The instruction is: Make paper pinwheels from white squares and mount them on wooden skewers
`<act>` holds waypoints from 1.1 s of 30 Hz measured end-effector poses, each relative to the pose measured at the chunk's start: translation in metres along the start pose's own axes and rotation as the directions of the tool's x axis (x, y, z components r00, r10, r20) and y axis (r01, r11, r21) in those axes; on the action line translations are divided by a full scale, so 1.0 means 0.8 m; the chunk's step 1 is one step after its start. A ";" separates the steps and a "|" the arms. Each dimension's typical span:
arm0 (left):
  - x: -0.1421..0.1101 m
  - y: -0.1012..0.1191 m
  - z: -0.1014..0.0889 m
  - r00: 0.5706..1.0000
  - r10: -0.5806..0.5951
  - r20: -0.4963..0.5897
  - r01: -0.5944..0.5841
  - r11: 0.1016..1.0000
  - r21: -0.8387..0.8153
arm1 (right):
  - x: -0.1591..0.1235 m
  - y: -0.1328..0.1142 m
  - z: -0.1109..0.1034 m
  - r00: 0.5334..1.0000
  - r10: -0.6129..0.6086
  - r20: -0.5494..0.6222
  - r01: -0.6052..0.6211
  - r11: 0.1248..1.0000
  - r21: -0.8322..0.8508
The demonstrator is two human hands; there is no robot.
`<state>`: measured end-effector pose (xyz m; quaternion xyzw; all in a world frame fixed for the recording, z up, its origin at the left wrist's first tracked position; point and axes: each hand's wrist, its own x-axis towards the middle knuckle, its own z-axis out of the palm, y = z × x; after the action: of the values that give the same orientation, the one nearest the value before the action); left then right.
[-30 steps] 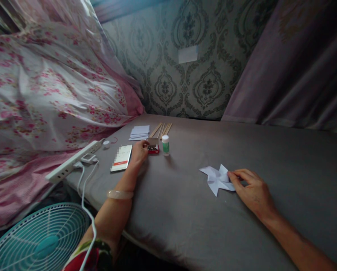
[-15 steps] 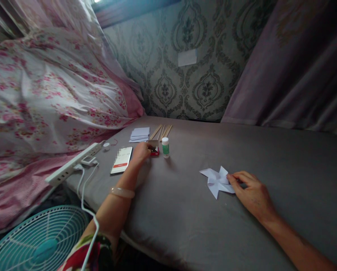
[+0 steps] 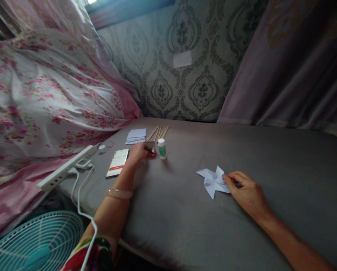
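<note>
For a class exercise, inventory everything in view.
pinwheel: one, white, centre-right
bottle: one, white-green, centre
box: one, red, beside bottle
sticks: several, tan, rear
paper stack: one, white, rear
phone: one, white screen, left
power strip: one, white, left
cables: two, white, left
disc: one, white, by strip
fan: one, teal, lower left
floral cloth: one, pink-white, left
curtain: one, mauve, right
wall: one, grey, back
paper sheet: one, white, on wall
surface: one, grey, centre
bangle: one, pale, left wrist
sleeve: one, multicoloured, left arm
left hand: one, at box
right hand: one, holding pinwheel
</note>
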<state>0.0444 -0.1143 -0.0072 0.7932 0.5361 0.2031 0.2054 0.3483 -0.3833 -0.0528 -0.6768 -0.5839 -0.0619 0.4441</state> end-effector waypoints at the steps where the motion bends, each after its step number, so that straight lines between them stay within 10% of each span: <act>1: -0.002 0.000 0.000 1.000 -0.007 -0.016 0.007 1.000 -0.010 | 0.000 0.000 0.000 1.000 0.002 0.002 -0.002 1.000 -0.002; 21: -0.032 0.010 -0.015 0.985 -0.172 -0.019 0.124 0.779 -0.614 | -0.001 0.001 -0.001 1.000 0.022 0.002 -0.022 0.999 -0.023; 26: -0.034 0.012 -0.025 0.970 -0.213 0.121 0.218 0.528 -0.821 | -0.001 -0.001 -0.003 1.000 0.021 0.013 -0.020 1.000 -0.016; 33: -0.042 0.021 -0.033 0.960 0.088 0.265 0.247 0.175 -0.953 | 0.000 -0.004 -0.004 1.000 0.024 0.000 -0.024 0.999 -0.020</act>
<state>0.0312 -0.1484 0.0204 0.4660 0.2895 0.3820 0.7437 0.3469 -0.3859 -0.0490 -0.6883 -0.5749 -0.0624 0.4379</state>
